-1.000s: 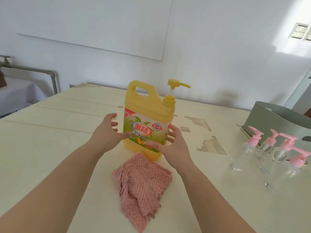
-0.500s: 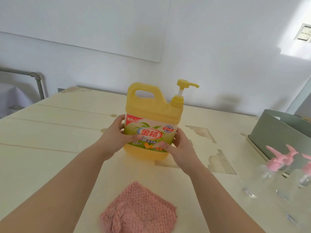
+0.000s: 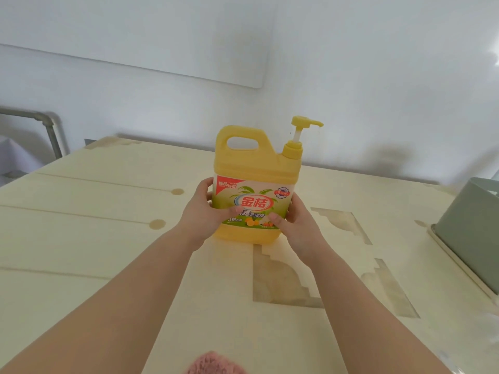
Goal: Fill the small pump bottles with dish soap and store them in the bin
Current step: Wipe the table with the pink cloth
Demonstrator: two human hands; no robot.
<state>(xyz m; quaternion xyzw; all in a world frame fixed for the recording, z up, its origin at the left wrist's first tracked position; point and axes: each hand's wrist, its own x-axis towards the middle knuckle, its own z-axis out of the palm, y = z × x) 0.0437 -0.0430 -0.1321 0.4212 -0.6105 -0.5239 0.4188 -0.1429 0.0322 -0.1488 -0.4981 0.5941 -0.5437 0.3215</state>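
Beyond cloth (image 3: 216,367), left hand (image 3: 204,215) and right hand (image 3: 295,222), spread one second earlier, closed grip round soap jug (image 3: 256,168); jug secured, filling not begun.

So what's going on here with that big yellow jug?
A person grips the yellow dish soap jug upright between left hand and right hand, at the cream table. The green bin sits at the far right, a pink cloth at the near edge. No small pump bottles are in view.
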